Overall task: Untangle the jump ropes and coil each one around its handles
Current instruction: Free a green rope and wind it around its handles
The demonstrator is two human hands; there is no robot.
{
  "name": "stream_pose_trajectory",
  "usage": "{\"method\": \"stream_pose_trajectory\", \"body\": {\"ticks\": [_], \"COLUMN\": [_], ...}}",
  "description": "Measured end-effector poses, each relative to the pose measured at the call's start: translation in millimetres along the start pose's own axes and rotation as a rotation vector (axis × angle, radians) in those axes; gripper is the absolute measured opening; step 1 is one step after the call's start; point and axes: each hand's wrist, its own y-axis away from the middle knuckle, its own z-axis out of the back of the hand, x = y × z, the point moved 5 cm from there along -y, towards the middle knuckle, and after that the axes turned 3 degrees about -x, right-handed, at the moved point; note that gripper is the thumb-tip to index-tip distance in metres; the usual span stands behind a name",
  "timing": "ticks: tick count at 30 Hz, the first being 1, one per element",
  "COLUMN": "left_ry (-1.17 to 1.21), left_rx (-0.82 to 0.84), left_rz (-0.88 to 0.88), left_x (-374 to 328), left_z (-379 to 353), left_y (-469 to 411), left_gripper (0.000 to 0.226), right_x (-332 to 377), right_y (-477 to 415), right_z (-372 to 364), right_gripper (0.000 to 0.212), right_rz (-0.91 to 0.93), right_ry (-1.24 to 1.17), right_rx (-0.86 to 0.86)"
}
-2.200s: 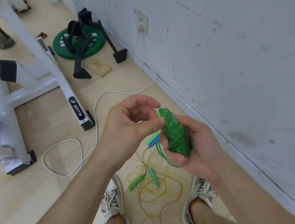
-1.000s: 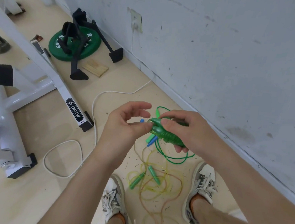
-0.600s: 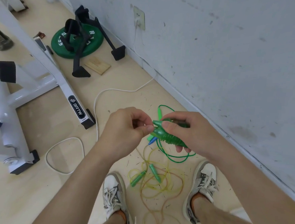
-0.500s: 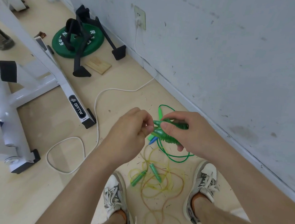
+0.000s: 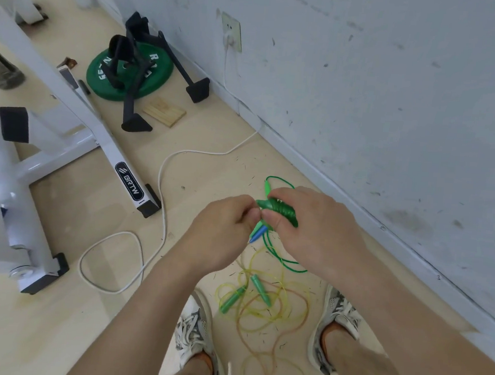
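A green jump rope (image 5: 282,212) is coiled tightly around its handles and held in front of me. My right hand (image 5: 311,230) grips the bundle from above. My left hand (image 5: 225,233) pinches the bundle's left end with closed fingers. A short loose loop of green cord (image 5: 282,256) hangs below, and a green and a blue handle tip (image 5: 257,232) poke out under the hands. On the floor between my shoes lies a tangled yellow and orange rope (image 5: 263,310) with two green handles.
A white power cable (image 5: 161,210) snakes across the floor from a wall socket. A white machine frame (image 5: 101,143) stands at the left. A green weight plate (image 5: 130,74) with black stands and a wooden block lies farther back. The wall runs along the right.
The right hand turned the coiled bundle from upright to lying sideways. A loose loop of green cord now hangs beneath. My left hand closed onto the bundle's left end.
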Motion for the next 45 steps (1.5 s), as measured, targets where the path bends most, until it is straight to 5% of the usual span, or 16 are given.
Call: {"method": "stream_pose_trajectory", "body": {"ticks": [5,10,14,17,22,29,33,37,40,45], "left_ry": [0.572,0.125,0.254,0.272,-0.168,0.470,0.917,1.045,0.811,0.378], "left_rx": [0.043,-0.203,-0.301,-0.141,0.074,0.180,0.206,0.177,0.018,-0.236], "left_rz": [0.084,-0.094,-0.100,0.005,-0.104,-0.008,-0.019,-0.044,-0.047,0.073], "left_x": [1.0,1.3,-0.9,-0.9,-0.7,11.3,10.3,7.7,7.4,12.4], "left_z": [-4.0,-5.7,0.5,-5.7,-8.4,8.1,7.0,15.2,24.9,27.7], "left_y": [-0.8,-5.6,-3.7,-4.1,-3.9,4.7,3.9,3.9,3.4,3.3], "left_gripper": [0.014,0.016,0.017,0.023,0.031,0.033,0.031,0.023,0.034,0.040], "right_x": [-7.8,-9.7,-12.6,-13.8,-5.5,-11.4,-8.2,-4.0,-6.3,-16.3], "right_y": [0.7,1.6,1.2,1.1,3.7,11.5,18.5,22.3,23.1,8.4], "right_z": [6.9,-7.7,-12.2,-14.2,-23.9,-8.2,-2.3,-17.6,-33.2,-22.2], "right_gripper": [0.026,0.009,0.035,0.049,0.028,0.026,0.032,0.034,0.041,0.078], "right_rz": [-0.156,-0.316,-0.352,-0.269,-0.097,-0.420,-0.393,-0.378,-0.507,-0.179], "right_ry": [-0.237,-0.619,-0.769,-0.625,-0.413,-0.906,-1.089,-1.385,-1.363,-0.437], "right_rx": [-0.061,0.187,0.290,0.254,0.324,0.769,0.997,1.151,1.076,0.466]}}
